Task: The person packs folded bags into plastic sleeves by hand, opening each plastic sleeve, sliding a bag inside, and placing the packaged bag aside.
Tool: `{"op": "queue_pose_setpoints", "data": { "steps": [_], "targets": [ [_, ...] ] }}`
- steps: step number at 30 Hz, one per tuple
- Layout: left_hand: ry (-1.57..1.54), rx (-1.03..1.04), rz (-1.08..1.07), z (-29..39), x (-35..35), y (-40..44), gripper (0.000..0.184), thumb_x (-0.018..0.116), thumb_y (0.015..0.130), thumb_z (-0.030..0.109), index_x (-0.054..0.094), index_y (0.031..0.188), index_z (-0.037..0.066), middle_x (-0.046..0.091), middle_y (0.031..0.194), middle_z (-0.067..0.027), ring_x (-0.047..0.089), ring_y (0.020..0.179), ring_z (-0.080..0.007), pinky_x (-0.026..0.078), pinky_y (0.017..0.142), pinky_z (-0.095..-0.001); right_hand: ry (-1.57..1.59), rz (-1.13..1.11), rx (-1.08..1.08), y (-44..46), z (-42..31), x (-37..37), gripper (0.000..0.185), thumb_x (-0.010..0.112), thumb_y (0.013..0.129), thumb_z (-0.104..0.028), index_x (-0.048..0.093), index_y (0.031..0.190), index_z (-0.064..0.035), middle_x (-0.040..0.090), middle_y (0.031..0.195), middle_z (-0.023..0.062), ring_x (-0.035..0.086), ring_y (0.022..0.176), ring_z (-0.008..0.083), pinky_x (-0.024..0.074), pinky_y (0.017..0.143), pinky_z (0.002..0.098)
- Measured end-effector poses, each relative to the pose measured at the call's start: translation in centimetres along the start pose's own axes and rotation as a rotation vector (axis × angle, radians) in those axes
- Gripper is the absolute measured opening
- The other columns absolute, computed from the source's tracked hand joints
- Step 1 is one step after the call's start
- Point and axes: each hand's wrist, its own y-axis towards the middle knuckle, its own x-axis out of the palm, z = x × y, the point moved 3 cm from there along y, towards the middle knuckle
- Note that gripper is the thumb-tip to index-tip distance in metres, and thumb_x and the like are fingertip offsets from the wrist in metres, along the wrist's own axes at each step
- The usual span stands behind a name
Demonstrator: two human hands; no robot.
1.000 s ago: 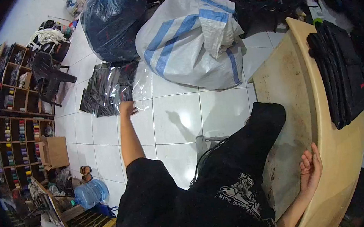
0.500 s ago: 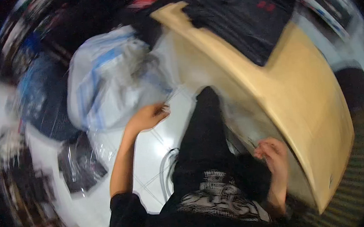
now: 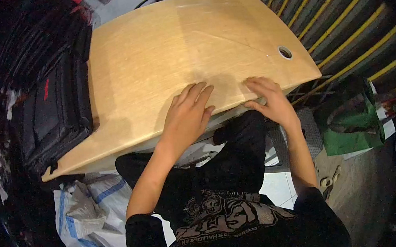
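Before me is a light wooden desk (image 3: 150, 57) with a round cable hole (image 3: 285, 52) near its right end. My left hand (image 3: 185, 113) lies at the near edge of the desktop, fingers stretched over the surface and thumb apart. To its right, my right hand (image 3: 269, 99) rests on the same edge, fingers on top and thumb at the rim. Neither hand holds anything. Black bags (image 3: 55, 107), one with a small red mark, lie on the left end of the desk.
A white and blue sack (image 3: 93, 222) sits on the floor at lower left. To the right are a green bag (image 3: 349, 124), a grey woven seat or box (image 3: 307, 130) and sandals (image 3: 330, 180). A shutter with yellow stripes (image 3: 335, 22) stands behind the desk's right side.
My view has swung right to face the desk squarely. Both hands, earlier held in the air beside my legs, now lie on the desk's near edge.
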Motion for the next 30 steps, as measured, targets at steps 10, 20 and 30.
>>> {"op": "queue_pose_setpoints", "data": {
  "steps": [10, 20, 30],
  "targets": [
    [0.170, 0.213, -0.022, -0.2, 2.8, -1.7, 0.023, 0.067, 0.077, 0.015, 0.060, 0.097, 0.007, 0.059, 0.096, -0.0053, 0.055, 0.098, -0.0229, 0.040, 0.084, -0.0384, -0.127, 0.305, -0.274, -2.0, -0.4, 1.0, 0.022, 0.071, 0.070, -0.006, 0.065, 0.091, -0.0066, 0.065, 0.095, 0.0050, 0.060, 0.090, 0.0229, 0.0440, 0.081, 0.0371],
    [-0.098, 0.056, 0.202, 1.2, -4.6, 4.4, 0.073, 0.078, 0.067, 0.026, 0.045, 0.130, 0.005, 0.046, 0.130, -0.0132, 0.038, 0.127, -0.0287, 0.028, 0.101, -0.0442, 0.363, 0.929, -0.062, -4.1, -1.1, -11.0, 0.009, 0.056, 0.085, -0.005, 0.059, 0.088, 0.0024, 0.061, 0.085, 0.0093, 0.056, 0.067, 0.0170, 0.0461, 0.063, 0.0279],
    [-0.878, -0.167, -0.177, -5.5, 2.3, 8.4, 0.019, 0.068, 0.082, 0.011, 0.063, 0.096, -0.001, 0.066, 0.093, -0.0083, 0.063, 0.084, -0.0162, 0.050, 0.079, -0.0296, 1.062, 0.986, -0.119, 0.8, 7.0, -30.8, 0.029, 0.051, 0.093, -0.024, 0.054, 0.118, -0.0094, 0.059, 0.101, 0.0037, 0.059, 0.087, 0.0152, 0.0512, 0.075, 0.0291]
  ]
}}
